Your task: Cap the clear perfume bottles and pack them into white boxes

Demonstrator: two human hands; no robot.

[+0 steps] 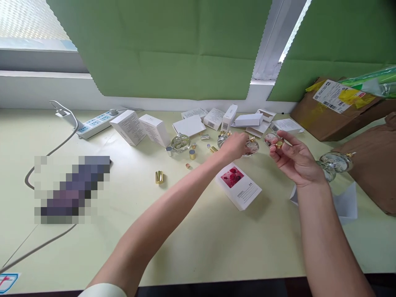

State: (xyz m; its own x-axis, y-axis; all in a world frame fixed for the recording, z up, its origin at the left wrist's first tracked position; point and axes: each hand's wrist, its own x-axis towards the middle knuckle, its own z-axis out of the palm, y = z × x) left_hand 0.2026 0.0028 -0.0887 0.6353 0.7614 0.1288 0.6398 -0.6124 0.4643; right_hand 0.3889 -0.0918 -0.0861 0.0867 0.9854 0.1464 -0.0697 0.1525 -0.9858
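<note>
Forearms [328,235] cross the desk [222,251] — my right grip [295,161] pinches a gold cap [279,144]; my left grip [235,146] is at a glass bottle [253,147] beyond the rose-print box [244,193] — can't tell if it's grasping.

On my feed, from centre: bottle [181,143] at 9 o'clock, clear glossy glass. Cap [159,177] at 8, polished gold, metallic. Printed box [240,187] at 4, smooth paper card. Carton [328,119] between 2 and 3, matt brown cardboard, shiny plastic tape [351,98]. Desk [216,251] at 6, smooth, low-sheen. Blind [167,53] at 12, matt, faintly creased.
</note>
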